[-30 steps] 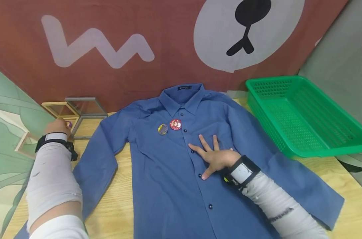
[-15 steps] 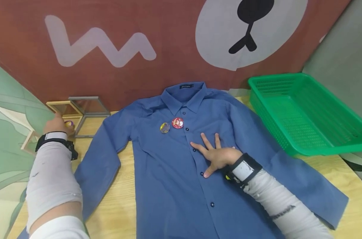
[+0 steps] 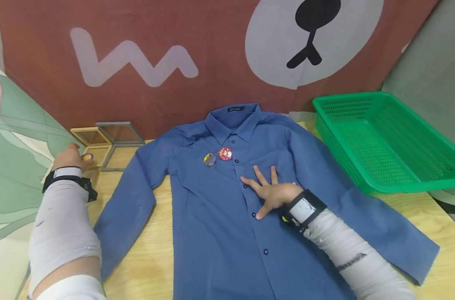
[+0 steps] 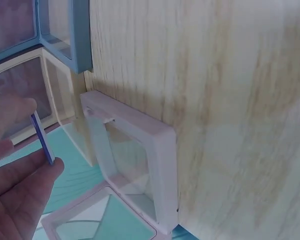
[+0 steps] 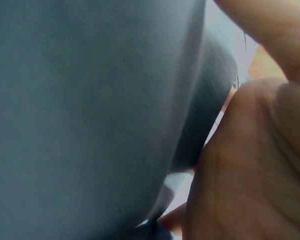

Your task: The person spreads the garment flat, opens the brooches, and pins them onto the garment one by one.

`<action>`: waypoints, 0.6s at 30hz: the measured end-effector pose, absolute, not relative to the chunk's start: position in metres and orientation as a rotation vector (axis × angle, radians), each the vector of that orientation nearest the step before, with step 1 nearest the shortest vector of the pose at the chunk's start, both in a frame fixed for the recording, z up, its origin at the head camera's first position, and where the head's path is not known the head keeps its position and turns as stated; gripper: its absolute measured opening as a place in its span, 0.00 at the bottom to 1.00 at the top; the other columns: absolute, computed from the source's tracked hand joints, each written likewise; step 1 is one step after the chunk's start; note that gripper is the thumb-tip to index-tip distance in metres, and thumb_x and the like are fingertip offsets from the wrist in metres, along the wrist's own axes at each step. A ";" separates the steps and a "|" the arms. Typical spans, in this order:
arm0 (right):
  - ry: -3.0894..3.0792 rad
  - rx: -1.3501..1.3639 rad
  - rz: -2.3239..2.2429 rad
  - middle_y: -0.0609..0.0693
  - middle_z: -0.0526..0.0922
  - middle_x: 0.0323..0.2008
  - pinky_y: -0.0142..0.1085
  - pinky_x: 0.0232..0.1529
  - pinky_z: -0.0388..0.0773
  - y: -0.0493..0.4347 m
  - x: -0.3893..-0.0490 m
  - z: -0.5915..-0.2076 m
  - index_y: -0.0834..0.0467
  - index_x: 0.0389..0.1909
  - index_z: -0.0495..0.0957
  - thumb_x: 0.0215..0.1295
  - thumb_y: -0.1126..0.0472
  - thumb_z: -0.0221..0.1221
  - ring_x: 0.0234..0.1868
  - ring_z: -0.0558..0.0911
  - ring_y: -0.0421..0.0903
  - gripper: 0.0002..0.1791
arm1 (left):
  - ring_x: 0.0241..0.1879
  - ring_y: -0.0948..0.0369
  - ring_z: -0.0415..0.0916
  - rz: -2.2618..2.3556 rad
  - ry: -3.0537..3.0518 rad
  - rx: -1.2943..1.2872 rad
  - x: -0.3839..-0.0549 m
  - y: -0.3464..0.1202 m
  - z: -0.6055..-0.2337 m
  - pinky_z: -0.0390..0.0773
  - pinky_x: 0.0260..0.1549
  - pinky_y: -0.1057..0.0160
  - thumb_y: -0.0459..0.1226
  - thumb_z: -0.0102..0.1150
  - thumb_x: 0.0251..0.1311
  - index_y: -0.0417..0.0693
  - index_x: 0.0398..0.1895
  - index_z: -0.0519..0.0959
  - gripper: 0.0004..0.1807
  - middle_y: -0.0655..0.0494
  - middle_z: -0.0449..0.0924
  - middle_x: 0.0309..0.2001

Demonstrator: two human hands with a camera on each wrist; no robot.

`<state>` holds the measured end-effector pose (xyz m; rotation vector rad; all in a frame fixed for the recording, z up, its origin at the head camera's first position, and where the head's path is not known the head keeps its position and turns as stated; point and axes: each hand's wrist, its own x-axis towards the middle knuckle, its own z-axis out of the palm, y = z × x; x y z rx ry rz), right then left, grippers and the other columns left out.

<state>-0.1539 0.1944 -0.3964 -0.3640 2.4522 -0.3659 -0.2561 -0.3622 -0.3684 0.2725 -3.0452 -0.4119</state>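
A blue button-up shirt point(image 3: 212, 233) lies face up with its sleeves spread. On its chest are a red round badge point(image 3: 225, 153) and a yellow-and-grey round badge point(image 3: 209, 159). My right hand point(image 3: 274, 195) rests on the button placket with fingers spread; the right wrist view shows its palm point(image 5: 250, 170) beside blue cloth. At the far left, my left hand point(image 3: 70, 158) pinches a purple-rimmed round badge point(image 3: 87, 157) between thumb and fingers. In the left wrist view that badge point(image 4: 42, 137) appears edge-on, in front of an opened pink display frame point(image 4: 130, 155).
An opened beige display frame point(image 3: 96, 146) and an opened grey one point(image 3: 122, 146) stand near the back wall, left of the shirt collar. A green plastic basket point(image 3: 362, 166) sits at the right on the wooden table point(image 3: 139, 254). A brown printed cloth point(image 3: 219, 50) hangs behind.
My left hand, holding the purple-rimmed badge, has drawn away from the beige frame toward the left, so more of that frame shows. The right hand stays on the shirt. The head view shifts slightly.
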 end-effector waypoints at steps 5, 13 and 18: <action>2.443 -0.383 -0.351 0.55 0.16 0.78 0.85 0.56 0.32 0.192 -0.153 -0.397 0.38 0.80 0.35 0.51 0.46 0.73 0.71 0.15 0.72 0.65 | 0.43 0.24 0.72 -0.373 -2.994 0.215 -0.253 -0.359 -0.364 0.74 0.40 0.35 0.41 0.57 0.60 0.20 0.60 0.59 0.35 0.16 0.72 0.46; 2.445 -0.396 -0.347 0.57 0.17 0.78 0.83 0.59 0.35 0.192 -0.155 -0.398 0.40 0.80 0.35 0.51 0.45 0.73 0.71 0.16 0.74 0.65 | 0.31 0.30 0.76 -0.345 -2.886 0.126 -0.252 -0.345 -0.340 0.75 0.28 0.38 0.39 0.60 0.55 0.21 0.58 0.60 0.35 0.20 0.75 0.36; 2.448 -0.413 -0.352 0.59 0.17 0.78 0.82 0.60 0.36 0.193 -0.156 -0.397 0.41 0.80 0.36 0.52 0.46 0.73 0.70 0.16 0.75 0.65 | 0.36 0.27 0.76 -0.352 -2.845 0.118 -0.245 -0.332 -0.323 0.75 0.33 0.35 0.37 0.60 0.55 0.25 0.63 0.58 0.37 0.18 0.75 0.41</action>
